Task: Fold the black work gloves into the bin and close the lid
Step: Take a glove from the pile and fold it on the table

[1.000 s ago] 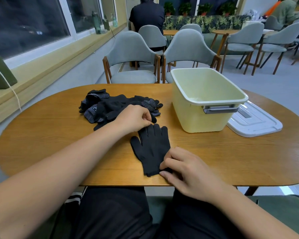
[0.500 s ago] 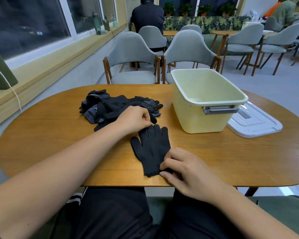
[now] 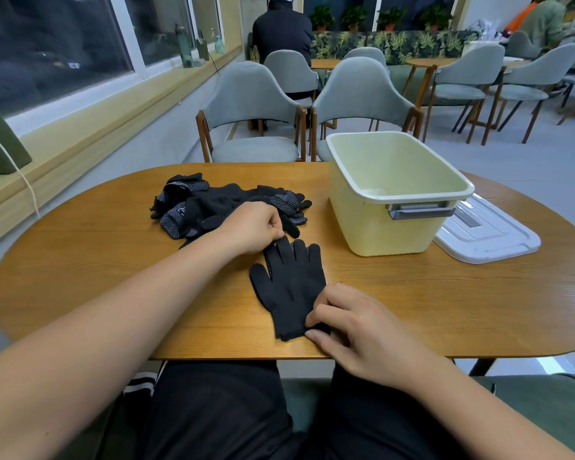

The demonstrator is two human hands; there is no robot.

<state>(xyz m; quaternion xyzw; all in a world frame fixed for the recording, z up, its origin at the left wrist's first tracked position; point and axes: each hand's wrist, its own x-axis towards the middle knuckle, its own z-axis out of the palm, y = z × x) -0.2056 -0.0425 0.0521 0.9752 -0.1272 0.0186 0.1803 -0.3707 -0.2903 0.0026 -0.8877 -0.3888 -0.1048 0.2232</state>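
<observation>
Judging from the head view, the task is near its start. One black glove (image 3: 289, 283) lies flat, fingers pointing up-frame, on the wooden table (image 3: 80, 260) at centre frame, not yet folded. The left hand (image 3: 253, 227) pinches one of its fingertips, thumb and curled fingers closed on the fabric. The right hand (image 3: 356, 330) grasps the cuff at the near table edge, lower centre. This looks like the glove being stretched straight ahead of a first fold.

A loose pile of gloves (image 3: 213, 207), some showing dotted palms, sits untouched just above the left hand, left of centre. The pale yellow bin (image 3: 362, 224) stands open at right of centre. What shows of its inside holds no gloves. Its white lid (image 3: 488, 234) lies flat on the table, right of the bin.

Left to do, by this reckoning: fold this glove, work through the pile, load the bin and fit the lid.
</observation>
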